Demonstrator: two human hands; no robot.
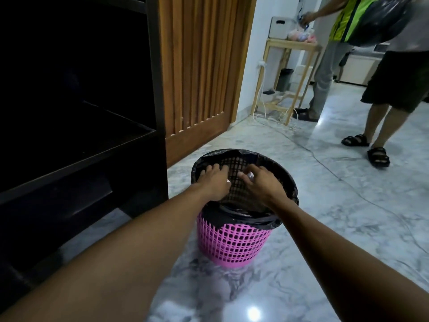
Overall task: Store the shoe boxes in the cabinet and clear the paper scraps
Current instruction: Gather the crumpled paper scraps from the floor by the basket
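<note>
A pink mesh waste basket [234, 242] with a black bag liner [287, 182] stands on the marble floor. Both my hands hover over its open mouth. My left hand [214, 180] is over the left side, fingers bent downward, with a white paper scrap [228, 181] peeking out under its thumb side. My right hand [261, 185] curls its thumb and fingers around another white paper scrap [250, 175]. The dark cabinet [76, 145] stands at the left with open, shadowed shelves. No shoe box shows inside it.
A slatted wooden door [204, 73] stands behind the basket. Two people [376, 73] stand at the right rear, one carrying a black bag. A wooden side table [290, 46] bears a white box [279, 27]. A thin cable [325, 163] trails across the floor.
</note>
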